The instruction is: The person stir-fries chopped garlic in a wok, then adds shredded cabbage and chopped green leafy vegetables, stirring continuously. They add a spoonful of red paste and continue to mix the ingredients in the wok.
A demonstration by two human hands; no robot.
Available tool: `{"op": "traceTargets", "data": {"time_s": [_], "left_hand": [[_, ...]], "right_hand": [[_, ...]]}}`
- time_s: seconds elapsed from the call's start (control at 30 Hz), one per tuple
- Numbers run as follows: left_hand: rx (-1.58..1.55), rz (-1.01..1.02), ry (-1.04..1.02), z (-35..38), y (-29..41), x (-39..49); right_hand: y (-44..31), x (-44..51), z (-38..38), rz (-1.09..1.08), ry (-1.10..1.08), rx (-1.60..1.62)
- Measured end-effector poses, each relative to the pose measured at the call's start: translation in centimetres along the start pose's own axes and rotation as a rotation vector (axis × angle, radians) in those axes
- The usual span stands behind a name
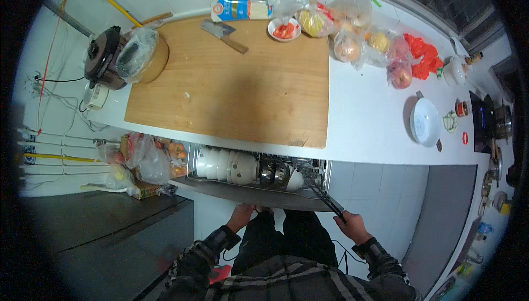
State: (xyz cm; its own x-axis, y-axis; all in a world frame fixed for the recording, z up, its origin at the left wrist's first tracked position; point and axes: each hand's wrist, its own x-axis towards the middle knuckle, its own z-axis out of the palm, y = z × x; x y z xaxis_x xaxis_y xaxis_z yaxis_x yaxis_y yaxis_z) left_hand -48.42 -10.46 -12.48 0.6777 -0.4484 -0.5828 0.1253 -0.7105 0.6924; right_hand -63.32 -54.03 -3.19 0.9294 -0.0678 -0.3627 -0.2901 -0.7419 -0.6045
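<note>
A pulled-out drawer (256, 192) with a dark front holds a wire dish rack below the counter. White bowls (212, 164) stand on edge in a row at its left, with steel bowls (267, 173) beside them and another white bowl (295, 180) to their right. My right hand (351, 223) grips several dark chopsticks (325, 198), which slant over the drawer's right front corner, their far ends above the rack. At the lower edge of the drawer front is my left hand (241, 216); its fingers are partly hidden, so its hold is unclear.
A wooden board (231, 90) covers much of the counter, bearing a cleaver (225, 36). A bowl of cut red food (284, 31) is at the back. Bagged produce (347, 47) and a white bowl (425, 122) stand right; a pressure cooker (105, 57) and lined bin (144, 59) stand left.
</note>
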Motion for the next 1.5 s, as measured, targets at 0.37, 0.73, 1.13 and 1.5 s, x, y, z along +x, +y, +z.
{"op": "traceTargets", "data": {"time_s": [0.37, 0.73, 1.13, 1.5], "left_hand": [[-0.651, -0.151, -0.037, -3.3, 2.3, 11.8], [0.380, 0.396, 0.191, -3.3, 2.0, 20.6], [-0.286, -0.049, -0.352, -0.7, 10.9, 19.5], [-0.202, 0.399, -1.109, 27.8, 50.6, 8.0]], "right_hand": [[-2.6, 4.2, -4.9, -0.065, 0.260, 0.111], [-4.2, -1.8, -6.5, 0.300, 0.452, 0.092], [0.3, -7.2, -7.6, 0.196, 0.605, 0.237], [16.8, -18.2, -13.1, 0.131, 0.444, 0.334]]}}
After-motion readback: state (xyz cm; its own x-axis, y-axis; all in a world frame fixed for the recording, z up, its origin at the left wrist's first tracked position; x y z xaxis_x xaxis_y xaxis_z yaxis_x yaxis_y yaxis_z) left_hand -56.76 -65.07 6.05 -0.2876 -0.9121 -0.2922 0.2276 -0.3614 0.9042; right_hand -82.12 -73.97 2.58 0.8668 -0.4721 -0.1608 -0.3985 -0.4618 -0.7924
